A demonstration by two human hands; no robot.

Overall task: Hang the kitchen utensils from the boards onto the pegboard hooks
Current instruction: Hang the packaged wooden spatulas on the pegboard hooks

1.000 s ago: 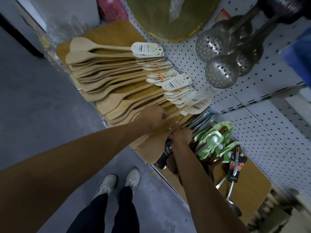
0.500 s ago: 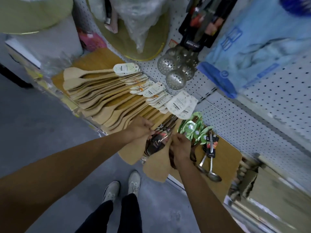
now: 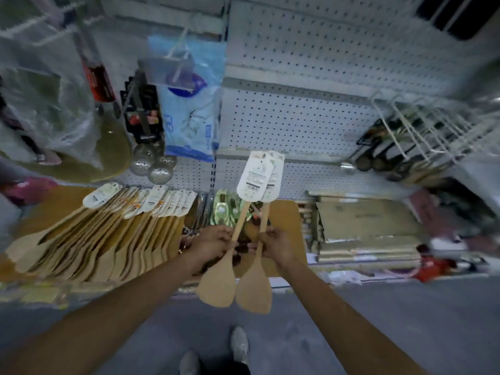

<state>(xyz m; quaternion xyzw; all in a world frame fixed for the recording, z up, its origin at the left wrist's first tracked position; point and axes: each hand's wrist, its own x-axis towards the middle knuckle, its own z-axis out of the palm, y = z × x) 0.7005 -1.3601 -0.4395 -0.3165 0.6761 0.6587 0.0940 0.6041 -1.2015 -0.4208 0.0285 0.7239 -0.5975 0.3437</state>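
Two wooden spatulas are held up in front of the pegboard, side by side, blades down and handles pointing up. The left spatula has a pale, flat, paddle-shaped blade and a slim handle; the left hand is curled round that handle just above the blade. The right spatula looks the same in colour and shape, and the right hand grasps its handle at about the same height. The two blades hang just beside each other, over the front edge of the surface and above the grey floor.

Each handle end carries a white card label, the two overlapping near the top. A dark barcode patch and faint lines of print show on the front card, but the blur makes no word readable.

To the left, a long row of like spatulas lies fanned on a wooden board, each with its own white card at the handle end toward the pegboard. Metal skimmers hang above that row, next to a blue packet whose writing is too smeared to read. Bare white hooks stick out of the pegboard at the right.
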